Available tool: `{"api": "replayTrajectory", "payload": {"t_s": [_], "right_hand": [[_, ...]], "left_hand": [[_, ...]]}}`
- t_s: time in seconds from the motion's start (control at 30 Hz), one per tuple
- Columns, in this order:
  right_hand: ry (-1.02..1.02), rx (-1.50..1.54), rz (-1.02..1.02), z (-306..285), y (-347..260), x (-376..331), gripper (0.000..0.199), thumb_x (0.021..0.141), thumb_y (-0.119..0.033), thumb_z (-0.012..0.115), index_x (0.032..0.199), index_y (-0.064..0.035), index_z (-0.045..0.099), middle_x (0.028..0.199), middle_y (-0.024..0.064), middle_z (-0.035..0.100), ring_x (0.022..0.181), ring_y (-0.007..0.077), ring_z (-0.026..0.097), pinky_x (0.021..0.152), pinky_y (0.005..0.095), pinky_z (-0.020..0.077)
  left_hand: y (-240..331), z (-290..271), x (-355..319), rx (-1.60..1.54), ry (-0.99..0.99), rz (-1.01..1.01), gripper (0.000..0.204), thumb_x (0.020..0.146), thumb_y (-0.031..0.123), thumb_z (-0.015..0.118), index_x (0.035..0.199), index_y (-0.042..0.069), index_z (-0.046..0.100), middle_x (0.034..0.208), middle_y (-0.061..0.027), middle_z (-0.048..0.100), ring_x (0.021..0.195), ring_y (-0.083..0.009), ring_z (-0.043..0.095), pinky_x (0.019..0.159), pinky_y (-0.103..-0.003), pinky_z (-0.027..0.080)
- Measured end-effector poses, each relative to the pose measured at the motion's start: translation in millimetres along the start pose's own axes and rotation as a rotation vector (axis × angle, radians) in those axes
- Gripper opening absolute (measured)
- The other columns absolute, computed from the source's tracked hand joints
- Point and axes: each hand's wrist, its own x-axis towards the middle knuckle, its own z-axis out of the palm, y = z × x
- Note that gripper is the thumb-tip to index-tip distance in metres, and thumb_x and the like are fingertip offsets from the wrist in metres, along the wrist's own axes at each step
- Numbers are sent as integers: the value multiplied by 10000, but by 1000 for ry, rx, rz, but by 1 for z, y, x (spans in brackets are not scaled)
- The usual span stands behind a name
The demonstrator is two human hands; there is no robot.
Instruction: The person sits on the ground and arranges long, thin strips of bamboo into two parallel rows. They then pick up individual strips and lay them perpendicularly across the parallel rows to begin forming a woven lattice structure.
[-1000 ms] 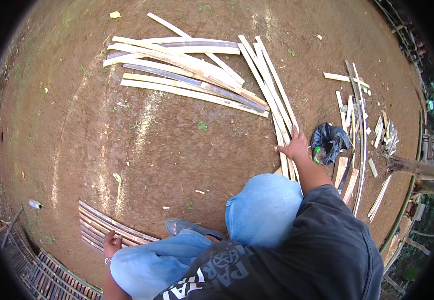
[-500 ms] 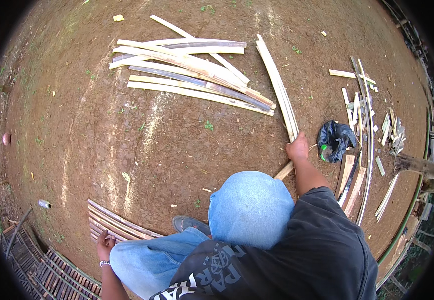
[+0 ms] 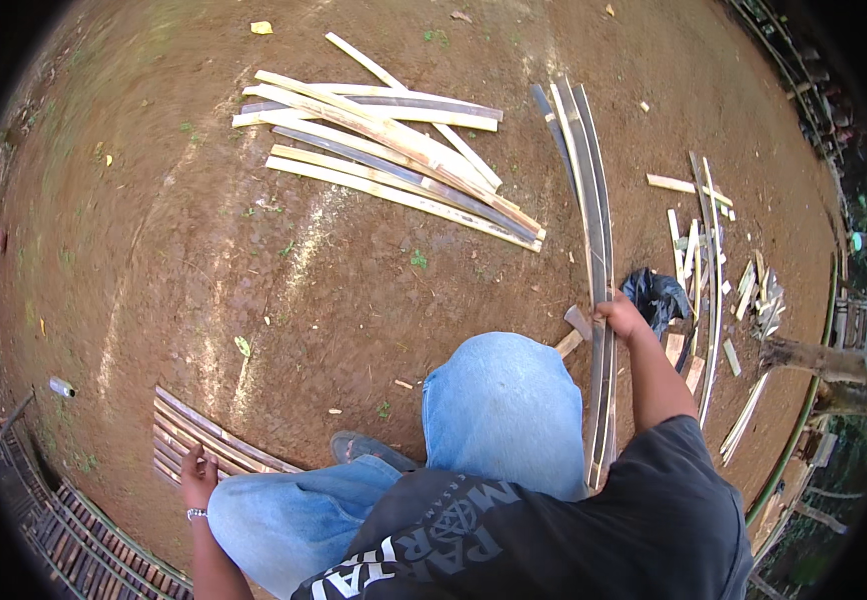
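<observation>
My right hand [image 3: 622, 315] is closed around several long split bamboo strips [image 3: 594, 210], dark skin sides and pale edges showing. The strips run from the far ground past my right knee, their near ends beside my sleeve. Just left of that hand lies a hatchet [image 3: 578, 322] with a grey head and wooden handle, partly hidden by my knee. My left hand [image 3: 199, 478] hangs by my left knee, fingers loosely apart and holding nothing. Under and beside it lies a row of bamboo strips [image 3: 216, 440] on the ground; whether the fingertips touch them I cannot tell.
A crossed pile of bamboo strips [image 3: 404, 150] lies ahead on the dirt. To the right are a black plastic bag [image 3: 657, 298], long strips [image 3: 716, 270] and offcuts [image 3: 769, 300]. A bamboo slat rack [image 3: 104, 540] stands at lower left, near a small bottle [image 3: 62, 387].
My right hand has drawn the bamboo strips nearer along my right side and turned them, so dark faces show. The hatchet's head has come into sight. My left hand stays by the knee.
</observation>
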Motion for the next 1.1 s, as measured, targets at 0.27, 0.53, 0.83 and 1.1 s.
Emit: {"api": "replayTrajectory", "payload": {"t_s": [0.27, 0.53, 0.83, 1.1], "right_hand": [[-253, -114, -154, 36, -170, -11, 328, 701, -60, 654, 1021, -21, 594, 812, 68, 635, 711, 206, 639, 645, 364, 538], [-738, -882, -376, 217, -263, -11, 575, 704, -100, 711, 1264, -27, 600, 961, 81, 686, 865, 199, 623, 795, 360, 518], [-1103, -1434, -425, 367, -177, -83, 545, 752, -235, 727, 1269, -100, 621, 1117, 168, 718, 1012, 324, 676, 929, 430, 515], [-1141, -1512, -406, 337, -114, -63, 509, 725, -217, 735, 1204, -77, 631, 1069, 182, 714, 1016, 319, 676, 882, 407, 524]], "left_hand": [[116, -9, 7, -87, -8, 164, 453, 920, 228, 730, 1305, 19, 618, 1283, -196, 636, 1107, -286, 661, 936, -373, 546], [112, 16, -12, -235, -357, 94, 663, 932, 451, 693, 1414, 22, 539, 1390, -194, 597, 1256, -289, 599, 1060, -420, 473], [93, 163, -61, -1280, -632, -170, 686, 945, 397, 705, 1466, 65, 407, 1399, -190, 563, 1305, -287, 564, 1097, -474, 459], [110, 236, -58, -1900, 33, -520, 273, 914, 278, 764, 1056, 99, 615, 1023, -39, 688, 967, -223, 693, 841, -457, 584]]}}
